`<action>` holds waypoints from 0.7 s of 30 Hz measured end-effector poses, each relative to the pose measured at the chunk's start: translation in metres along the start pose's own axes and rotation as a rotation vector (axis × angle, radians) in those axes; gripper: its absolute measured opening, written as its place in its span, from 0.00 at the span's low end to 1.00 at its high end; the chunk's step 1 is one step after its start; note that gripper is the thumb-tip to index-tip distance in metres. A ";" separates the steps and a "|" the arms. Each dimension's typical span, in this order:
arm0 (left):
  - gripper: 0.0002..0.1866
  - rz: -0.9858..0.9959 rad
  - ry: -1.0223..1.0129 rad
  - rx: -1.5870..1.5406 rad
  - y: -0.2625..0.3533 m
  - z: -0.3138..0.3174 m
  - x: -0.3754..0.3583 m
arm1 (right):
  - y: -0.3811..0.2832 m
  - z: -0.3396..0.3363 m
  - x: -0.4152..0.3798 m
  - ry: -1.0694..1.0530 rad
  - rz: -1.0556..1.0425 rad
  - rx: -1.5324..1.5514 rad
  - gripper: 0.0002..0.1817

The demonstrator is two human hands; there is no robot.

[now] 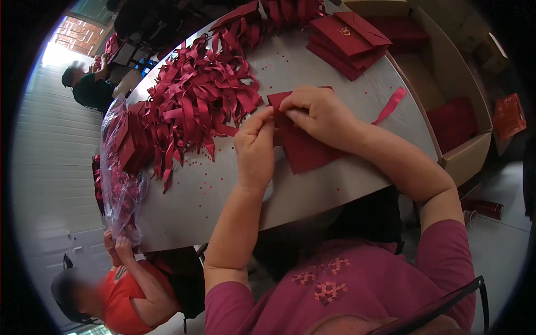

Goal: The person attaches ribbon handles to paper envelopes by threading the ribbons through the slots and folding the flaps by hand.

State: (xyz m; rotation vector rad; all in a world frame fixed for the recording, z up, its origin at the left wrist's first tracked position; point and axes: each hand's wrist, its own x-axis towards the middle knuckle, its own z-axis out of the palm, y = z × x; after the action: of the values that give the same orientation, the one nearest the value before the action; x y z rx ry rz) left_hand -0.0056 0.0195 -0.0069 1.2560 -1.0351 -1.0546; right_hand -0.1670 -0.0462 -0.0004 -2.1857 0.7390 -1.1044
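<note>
A dark red paper bag [310,148] lies between my hands near the table's front edge. My left hand [257,148] is closed at the bag's upper left corner, thumb and fingers pressed together. At the bag's top edge my right hand [321,114] is pinched, with its wrist across the bag. A red ribbon end [389,106] shows beyond my right forearm, and another ribbon piece [226,130] lies left of my left hand. Whether ribbon is between my fingertips is too small to tell.
A heap of red ribbons [195,95] covers the table's left part. Stacked red bags [349,42] stand at the back, beside an open cardboard box [446,61]. A person in orange-red [139,296] holds clear plastic [114,184] at the left. Red confetti dots the metal table [234,206].
</note>
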 end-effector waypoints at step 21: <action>0.04 0.389 -0.192 0.654 -0.010 -0.011 0.019 | -0.007 -0.041 0.009 -0.374 0.557 0.451 0.23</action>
State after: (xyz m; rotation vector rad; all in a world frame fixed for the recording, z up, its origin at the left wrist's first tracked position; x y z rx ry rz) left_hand 0.0086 0.0033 -0.0171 1.3894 -1.7832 -0.5491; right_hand -0.1952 -0.0578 0.0299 -1.5948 0.7700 -0.4949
